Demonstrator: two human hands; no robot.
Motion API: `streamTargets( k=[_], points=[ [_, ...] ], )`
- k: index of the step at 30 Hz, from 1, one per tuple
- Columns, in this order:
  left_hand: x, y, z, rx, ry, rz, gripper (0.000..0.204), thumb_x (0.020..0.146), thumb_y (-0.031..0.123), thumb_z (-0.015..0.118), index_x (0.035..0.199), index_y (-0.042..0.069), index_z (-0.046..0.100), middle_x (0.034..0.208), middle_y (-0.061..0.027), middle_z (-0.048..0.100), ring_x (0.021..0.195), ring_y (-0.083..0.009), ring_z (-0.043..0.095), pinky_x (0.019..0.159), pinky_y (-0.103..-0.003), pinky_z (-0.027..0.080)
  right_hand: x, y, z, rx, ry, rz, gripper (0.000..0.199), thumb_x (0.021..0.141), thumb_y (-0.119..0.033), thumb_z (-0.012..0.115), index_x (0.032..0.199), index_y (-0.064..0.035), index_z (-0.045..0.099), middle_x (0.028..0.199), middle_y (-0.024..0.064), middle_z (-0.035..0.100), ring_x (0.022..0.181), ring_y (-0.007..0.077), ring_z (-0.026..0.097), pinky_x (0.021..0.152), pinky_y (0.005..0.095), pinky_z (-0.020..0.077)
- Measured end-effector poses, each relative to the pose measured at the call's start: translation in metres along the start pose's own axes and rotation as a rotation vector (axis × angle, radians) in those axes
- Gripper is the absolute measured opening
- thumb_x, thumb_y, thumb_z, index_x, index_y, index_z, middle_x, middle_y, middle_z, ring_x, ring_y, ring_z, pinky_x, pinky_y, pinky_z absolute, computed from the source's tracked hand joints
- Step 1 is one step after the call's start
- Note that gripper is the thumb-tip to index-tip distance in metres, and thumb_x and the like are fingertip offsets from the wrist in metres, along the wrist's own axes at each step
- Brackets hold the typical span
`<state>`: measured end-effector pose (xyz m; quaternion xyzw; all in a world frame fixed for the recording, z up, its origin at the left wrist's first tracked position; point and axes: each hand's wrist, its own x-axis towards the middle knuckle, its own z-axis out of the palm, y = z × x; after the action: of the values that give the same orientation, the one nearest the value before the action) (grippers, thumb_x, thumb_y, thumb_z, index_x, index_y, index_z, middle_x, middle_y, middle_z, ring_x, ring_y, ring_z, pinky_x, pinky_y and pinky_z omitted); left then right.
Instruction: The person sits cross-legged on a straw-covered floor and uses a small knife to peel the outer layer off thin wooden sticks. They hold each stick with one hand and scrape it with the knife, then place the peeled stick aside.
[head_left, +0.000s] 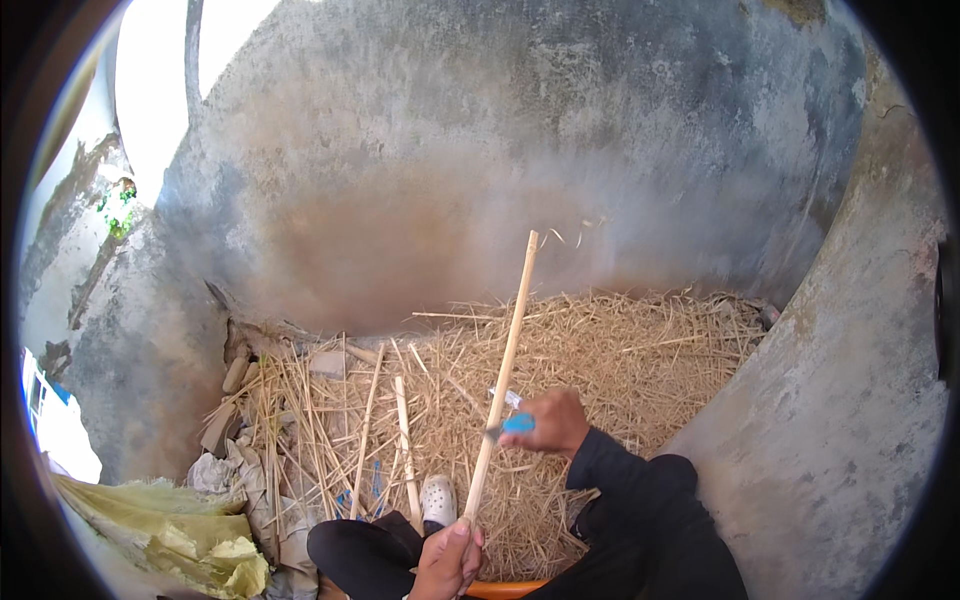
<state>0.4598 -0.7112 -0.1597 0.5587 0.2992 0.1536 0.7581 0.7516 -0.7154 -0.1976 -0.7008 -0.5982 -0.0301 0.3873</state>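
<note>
My left hand (450,560) grips the lower end of a long pale bamboo stick (505,360) that points up and away toward the wall. My right hand (555,422) holds a small blue-handled knife (512,425) with its blade against the stick at about mid-length. A thin curled shaving hangs at the stick's top end. My dark-sleeved arms and knees show at the bottom, with one white shoe (438,497) beside the stick.
A thick bed of straw-like shavings (620,350) covers the ground against a stained grey concrete wall (500,150). Several split bamboo strips (403,440) lie at left. Crumpled yellow-green sacks (190,540) and rags sit at lower left. An orange rim (505,588) shows at the bottom.
</note>
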Motion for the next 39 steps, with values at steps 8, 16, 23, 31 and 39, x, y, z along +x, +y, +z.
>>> streamTargets(
  k=[8, 16, 23, 31, 39],
  points=[
    [-0.026, 0.009, 0.032, -0.069, -0.104, -0.121, 0.039, 0.102, 0.039, 0.04, 0.082, 0.008, 0.053, 0.051, 0.0051, 0.04, 0.04, -0.0054, 0.034, 0.038, -0.02, 0.027, 0.04, 0.131, -0.034, -0.11, 0.341, 0.519, 0.081, 0.085, -0.076, 0.035, 0.052, -0.0041, 0.054, 0.045, 0.0115, 0.042, 0.045, 0.0272, 0.047, 0.047, 0.0443, 0.0348],
    [-0.029, 0.024, 0.033, 0.145, -0.082, -0.196, 0.037, 0.101, 0.039, 0.043, 0.083, 0.008, 0.054, 0.053, 0.0063, 0.041, 0.044, -0.0037, 0.036, 0.041, -0.02, 0.028, 0.031, 0.204, -0.066, 0.135, 0.476, 0.898, 0.088, 0.083, -0.079, 0.036, 0.054, 0.0029, 0.051, 0.05, 0.0135, 0.047, 0.05, 0.027, 0.045, 0.053, 0.0467, 0.0339],
    [0.022, 0.016, -0.001, -0.063, -0.022, 0.027, 0.037, 0.104, 0.033, 0.034, 0.092, 0.001, 0.05, 0.049, 0.0006, 0.039, 0.034, -0.0071, 0.031, 0.032, -0.021, 0.027, 0.015, 0.024, -0.014, 0.107, 0.032, 0.153, 0.066, 0.08, -0.071, 0.052, 0.057, -0.0105, 0.064, 0.048, 0.0078, 0.054, 0.044, 0.0247, 0.053, 0.045, 0.0382, 0.0403],
    [0.022, 0.018, 0.005, -0.025, 0.008, 0.035, 0.033, 0.104, 0.03, 0.036, 0.095, 0.0, 0.05, 0.05, 0.0012, 0.04, 0.038, -0.0055, 0.031, 0.036, -0.02, 0.026, 0.003, -0.02, 0.0, -0.021, -0.058, -0.012, 0.073, 0.07, -0.083, 0.051, 0.058, -0.0124, 0.065, 0.045, 0.0076, 0.054, 0.043, 0.0267, 0.058, 0.044, 0.0381, 0.0456],
    [0.02, 0.023, 0.015, 0.01, -0.016, 0.02, 0.031, 0.103, 0.028, 0.039, 0.095, 0.001, 0.052, 0.051, 0.0025, 0.04, 0.041, -0.0039, 0.031, 0.039, -0.02, 0.025, 0.011, 0.001, -0.008, -0.15, -0.01, 0.114, 0.073, 0.074, -0.08, 0.05, 0.054, -0.0102, 0.061, 0.045, 0.009, 0.053, 0.042, 0.0271, 0.056, 0.042, 0.0386, 0.0435]
  ],
)
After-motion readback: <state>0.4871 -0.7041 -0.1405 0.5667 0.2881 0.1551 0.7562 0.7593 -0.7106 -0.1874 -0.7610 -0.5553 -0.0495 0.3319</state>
